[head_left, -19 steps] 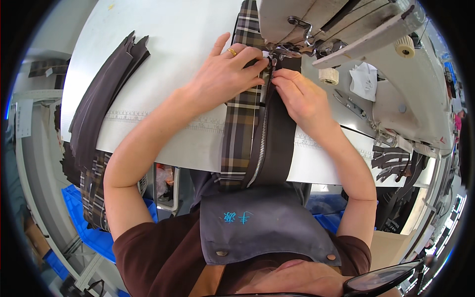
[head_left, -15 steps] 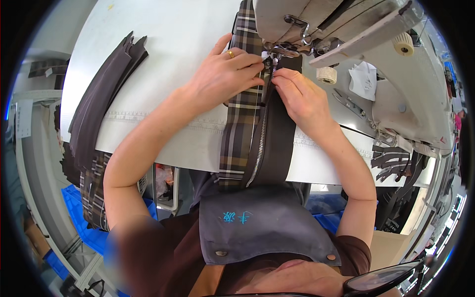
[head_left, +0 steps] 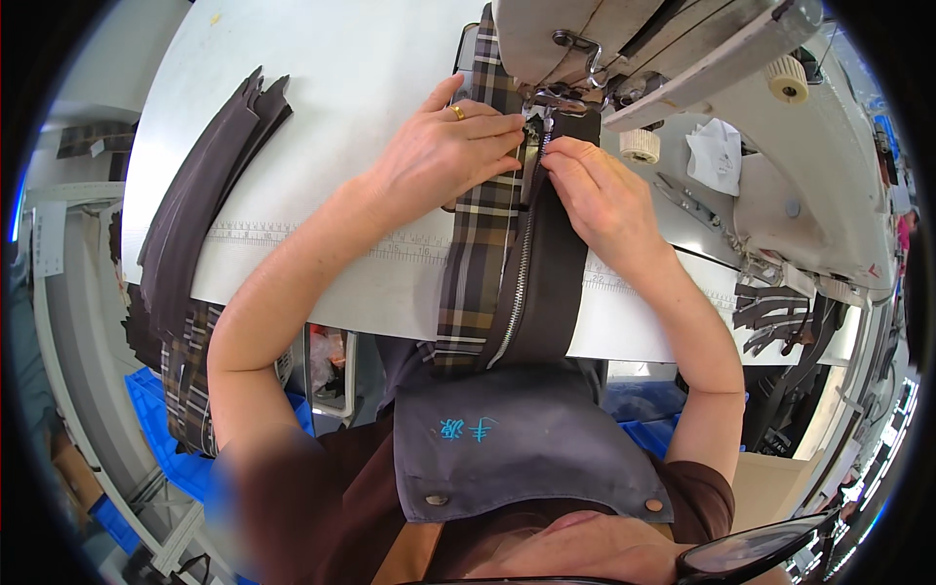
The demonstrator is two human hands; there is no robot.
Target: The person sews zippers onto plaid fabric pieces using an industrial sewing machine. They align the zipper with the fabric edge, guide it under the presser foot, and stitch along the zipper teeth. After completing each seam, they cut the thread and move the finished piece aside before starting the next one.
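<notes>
A plaid fabric strip (head_left: 468, 302) lies beside a dark fabric band (head_left: 546, 292), with a metal zipper (head_left: 517, 292) along their join, running to the presser foot (head_left: 554, 97) of the sewing machine (head_left: 741, 195). My left hand (head_left: 450, 148) rests open on the plaid piece, fingers spread and their tips beside the zipper's upper end, just below the foot. My right hand (head_left: 595, 195) pinches the zipper tape at its upper part, thumb and index closed on it. Whatever lies under the fingertips is partly hidden.
Dark strips (head_left: 205, 195) hang over the white table's (head_left: 322, 117) left side, above plaid pieces and blue bins (head_left: 166, 448). A white paper scrap (head_left: 712, 156) and metal scissors (head_left: 687, 205) are by the machine. Several zippers (head_left: 770, 312) lie at the right edge.
Both hands have shifted slightly down and right. My left fingers are straighter than before, and more of a dark frame shows beside the plaid strip's upper left.
</notes>
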